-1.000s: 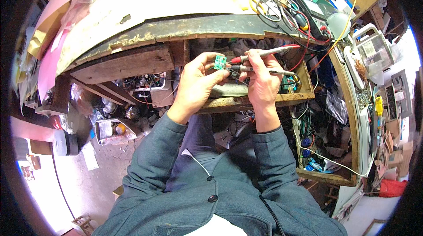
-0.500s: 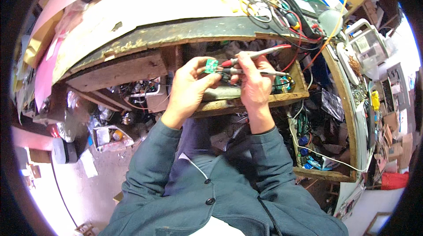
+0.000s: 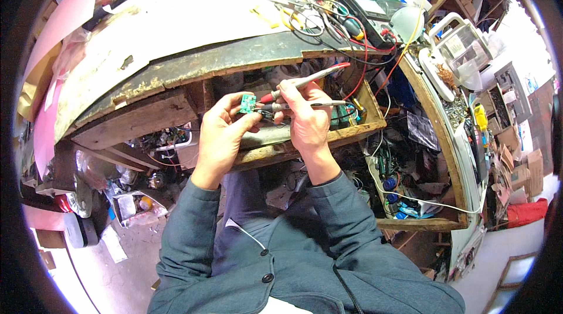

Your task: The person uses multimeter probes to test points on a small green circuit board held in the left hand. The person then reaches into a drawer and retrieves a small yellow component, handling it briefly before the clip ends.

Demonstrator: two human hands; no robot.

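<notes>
My left hand (image 3: 218, 132) pinches a small green circuit board (image 3: 248, 103) between thumb and fingers, tilted up over an open wooden drawer (image 3: 352, 131). My right hand (image 3: 309, 120) grips two test probes together, pen-like. The upper one is a red-tipped test probe (image 3: 319, 76); below it lies a black-and-grey test probe (image 3: 328, 103). Both point left at the board's right side. Whether their tips touch it I cannot tell, since fingers and dark leads crowd that spot.
A worn wooden bench (image 3: 234, 49) with a large white sheet (image 3: 176, 14) spans the far side. Back right, a multimeter (image 3: 368, 7) sits among tangled leads. A second, cluttered wooden drawer frame (image 3: 431, 223) lies at right. A small box of scraps (image 3: 138, 208) rests at lower left.
The whole scene has shifted left in the picture as the view turned. Both hands keep their holds on the board and probes, with little change between them.
</notes>
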